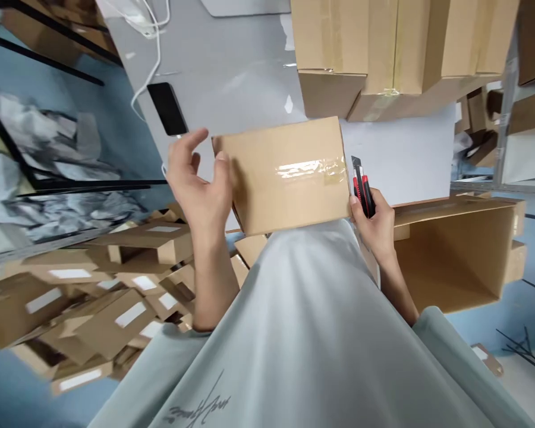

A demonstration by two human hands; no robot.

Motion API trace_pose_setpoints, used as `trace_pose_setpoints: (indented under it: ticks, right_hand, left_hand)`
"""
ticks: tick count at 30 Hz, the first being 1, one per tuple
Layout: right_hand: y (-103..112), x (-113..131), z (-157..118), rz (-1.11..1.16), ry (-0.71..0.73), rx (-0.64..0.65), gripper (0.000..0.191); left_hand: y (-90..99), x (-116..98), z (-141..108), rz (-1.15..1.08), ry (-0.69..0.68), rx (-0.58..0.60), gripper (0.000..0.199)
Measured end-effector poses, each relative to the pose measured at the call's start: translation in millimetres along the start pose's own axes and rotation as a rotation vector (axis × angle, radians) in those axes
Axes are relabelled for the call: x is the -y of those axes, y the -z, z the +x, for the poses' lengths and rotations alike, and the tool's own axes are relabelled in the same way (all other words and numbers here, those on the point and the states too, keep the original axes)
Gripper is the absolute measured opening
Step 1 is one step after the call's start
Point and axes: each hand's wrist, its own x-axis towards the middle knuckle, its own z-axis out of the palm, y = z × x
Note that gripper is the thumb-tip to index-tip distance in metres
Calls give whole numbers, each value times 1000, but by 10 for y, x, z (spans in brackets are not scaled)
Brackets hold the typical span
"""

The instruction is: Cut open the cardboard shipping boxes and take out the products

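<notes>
A taped brown cardboard box (289, 178) lies in front of me at the table's near edge, with a shiny strip of clear tape on its top. At its left end is my left hand (203, 184), fingers apart, the thumb near the box's edge. My right hand (373, 220) is closed on a red and black utility knife (364, 191) beside the box's right end. The knife's blade end points away from me.
Large taped boxes (396, 53) stand at the table's back right. A black phone (167, 109) and a white cable (154, 65) lie at the left. An open box (450, 255) is at my right; many cartons (111, 315) are piled on the left.
</notes>
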Motion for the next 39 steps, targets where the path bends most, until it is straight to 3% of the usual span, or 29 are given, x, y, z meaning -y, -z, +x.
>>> trace_pose_setpoints:
  ticks: [2,4,7,11,24,32,39]
  right_hand:
    - [29,1,7,-23,9,44,45]
    - [66,2,16,-51,21,89,45]
    - [103,-14,41,-88,41,127,45]
    - [133,-48,79,-118,67,149,47]
    - [242,43,66,-141,205,205,54]
    - [217,155,38,-295,182,199,56]
    - [217,499,-41,-574,114,213,67]
  left_hand:
    - [-100,-310,-47,41,-225,94,44]
    - [-299,-558,-62,49,-390,274,39]
    - [-647,-715,-34,82,-421,475,42]
    - [-885,-642,-1,99,-397,586,40]
    - [-942,-543,-47,105,-380,578,47]
    - [-984,-494,-60,22,-362,530,47]
    - [-1005,-456,-84,8,-416,533,48]
